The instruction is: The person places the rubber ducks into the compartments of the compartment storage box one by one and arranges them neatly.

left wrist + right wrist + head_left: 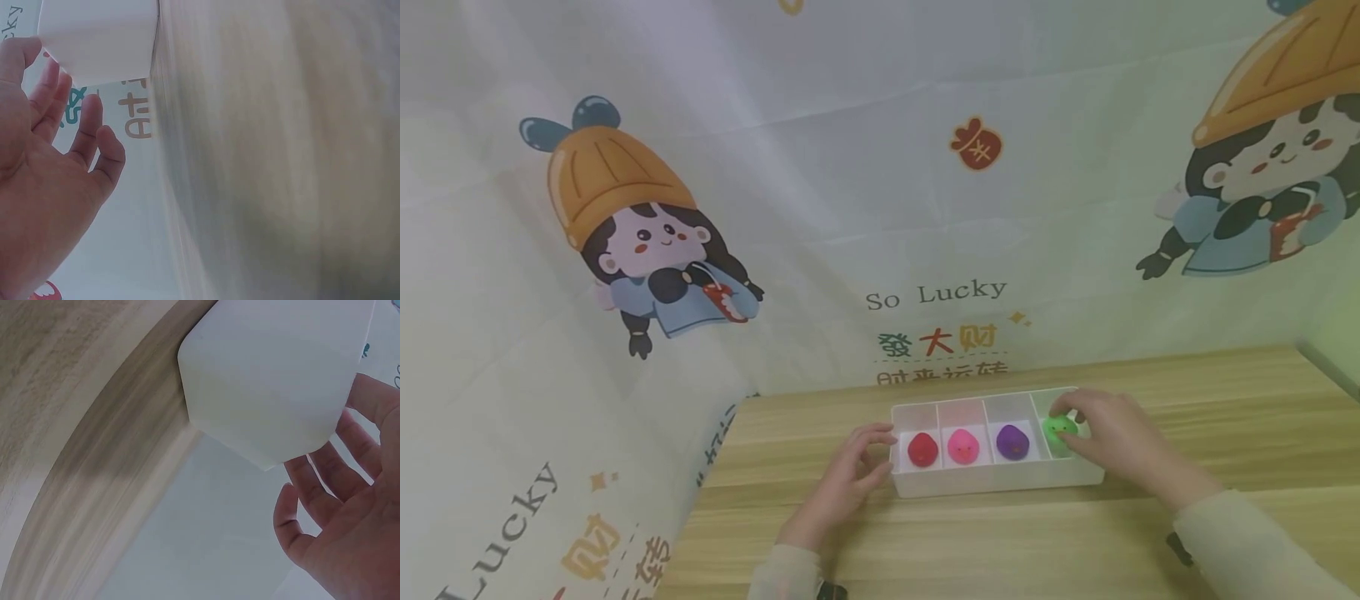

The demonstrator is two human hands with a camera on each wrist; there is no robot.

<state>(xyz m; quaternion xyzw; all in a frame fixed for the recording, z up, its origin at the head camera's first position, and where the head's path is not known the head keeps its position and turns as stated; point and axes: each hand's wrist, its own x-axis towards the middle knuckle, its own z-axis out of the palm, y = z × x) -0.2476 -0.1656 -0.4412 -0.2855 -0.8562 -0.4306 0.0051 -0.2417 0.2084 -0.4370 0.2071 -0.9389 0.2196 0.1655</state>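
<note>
A long white box point(1000, 478) with several compartments in a row stands on the table. From left to right its compartments hold a red toy duck point(922, 450), a pink toy duck point(963, 447), a purple toy duck point(1012, 442) and a green toy duck point(1060, 431). My right hand point(1116, 433) pinches the green one between thumb and fingers, inside the rightmost compartment. At the box's left end my left hand point(850, 475) rests with loosely bent fingers touching it. Both wrist views show the box's outer wall beside the fingers; the toys are hidden there.
The wooden table point(970, 542) runs around the box. Behind it hangs a pale printed cloth point(820, 208) with cartoon figures and lettering, which also covers the left side.
</note>
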